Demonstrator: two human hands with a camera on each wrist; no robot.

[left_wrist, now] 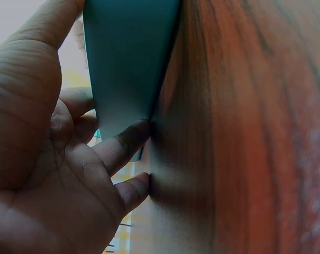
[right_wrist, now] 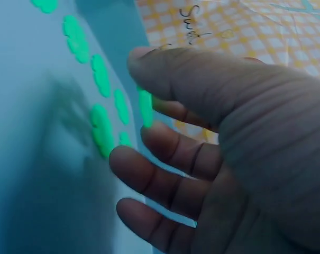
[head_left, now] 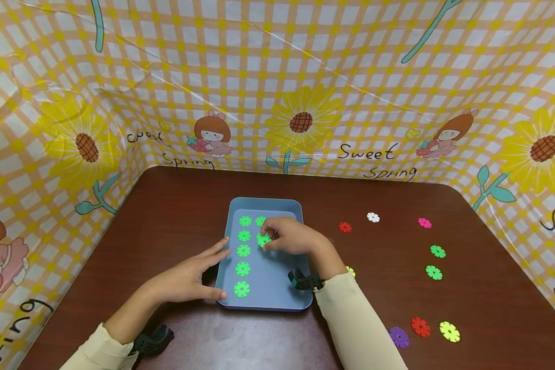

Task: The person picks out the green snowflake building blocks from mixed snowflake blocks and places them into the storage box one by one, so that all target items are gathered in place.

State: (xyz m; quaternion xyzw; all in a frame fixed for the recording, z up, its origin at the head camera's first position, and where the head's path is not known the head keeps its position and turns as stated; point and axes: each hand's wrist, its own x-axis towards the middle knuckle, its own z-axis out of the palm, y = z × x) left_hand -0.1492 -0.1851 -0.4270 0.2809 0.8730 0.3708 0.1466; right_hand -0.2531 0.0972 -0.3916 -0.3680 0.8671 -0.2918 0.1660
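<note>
A blue-grey tray (head_left: 277, 288) holds bright green notched discs, with a column of several (head_left: 243, 251) along its left side. A shorter second row stands beside it, including a far green disc (head_left: 261, 221). My right hand (head_left: 292, 236) is over the tray's upper middle. In the right wrist view its thumb and index finger pinch a green disc (right_wrist: 145, 107), seen edge-on; another green disc (right_wrist: 101, 131) lies below the fingertips. My left hand (head_left: 187, 277) rests against the tray's left wall, fingers spread, thumb at the near corner; two fingertips (left_wrist: 141, 129) meet the tabletop.
Loose discs lie right of the tray on the brown table (head_left: 379, 298): red (head_left: 345, 227), white (head_left: 373, 217), pink (head_left: 424, 223), green (head_left: 438, 251), purple (head_left: 399, 337) and yellow (head_left: 450, 331). One yellow disc (head_left: 350, 271) is partly behind my right sleeve. A checked cloth (head_left: 240, 77) encloses the table.
</note>
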